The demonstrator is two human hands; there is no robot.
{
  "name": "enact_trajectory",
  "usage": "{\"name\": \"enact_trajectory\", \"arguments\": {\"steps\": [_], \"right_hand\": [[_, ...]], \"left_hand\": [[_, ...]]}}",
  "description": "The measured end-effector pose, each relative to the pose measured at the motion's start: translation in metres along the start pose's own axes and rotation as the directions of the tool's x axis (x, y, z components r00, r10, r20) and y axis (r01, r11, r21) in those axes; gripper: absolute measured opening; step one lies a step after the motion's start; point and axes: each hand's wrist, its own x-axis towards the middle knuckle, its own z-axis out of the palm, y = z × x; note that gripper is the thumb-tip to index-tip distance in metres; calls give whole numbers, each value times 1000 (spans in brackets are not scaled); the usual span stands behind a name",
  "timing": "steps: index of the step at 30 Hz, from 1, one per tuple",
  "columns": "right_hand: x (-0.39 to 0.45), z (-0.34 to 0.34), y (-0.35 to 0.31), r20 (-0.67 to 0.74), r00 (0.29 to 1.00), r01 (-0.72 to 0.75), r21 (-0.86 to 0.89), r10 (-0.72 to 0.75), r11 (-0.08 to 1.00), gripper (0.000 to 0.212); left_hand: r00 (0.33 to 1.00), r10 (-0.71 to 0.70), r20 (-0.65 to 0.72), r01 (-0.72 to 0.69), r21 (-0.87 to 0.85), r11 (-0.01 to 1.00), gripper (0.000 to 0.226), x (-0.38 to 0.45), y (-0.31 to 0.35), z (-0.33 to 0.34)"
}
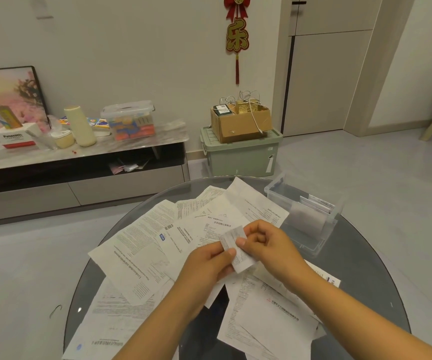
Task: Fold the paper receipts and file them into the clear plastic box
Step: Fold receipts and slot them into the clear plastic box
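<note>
Near: my left hand (pixel 207 263) and right hand (pixel 266 245) both pinch one small folded receipt (pixel 235 249) above the glass surface (pixel 381 289). Around: many loose papers (pixel 142 255), unfolded, still to do, I judge. Far right: clear plastic box (pixel 305 211), few slips filed.

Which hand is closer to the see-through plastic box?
The right hand. It sits just beside the clear plastic box, toward the person, pinching the small receipt. The left hand grips the same receipt from the far side, farther from the box.
</note>
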Motion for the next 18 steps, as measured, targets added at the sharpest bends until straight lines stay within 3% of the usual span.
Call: {"name": "enact_trajectory", "arguments": {"steps": [6,9,18], "right_hand": [[-2,2,3,-45,992,99,-260,-114,960,25],[-2,1,-1,32,996,86,-165,-81,983,29],[0,-8,-4,29,999,-32,30,31,999,16]], "left_hand": [[966,72,-247,-37,140,989,19,-1,0,-2],[950,118,-288,-65,187,980,16,0,3,-2],[957,105,-272,-75,118,990,14,-1,8,4]]}}
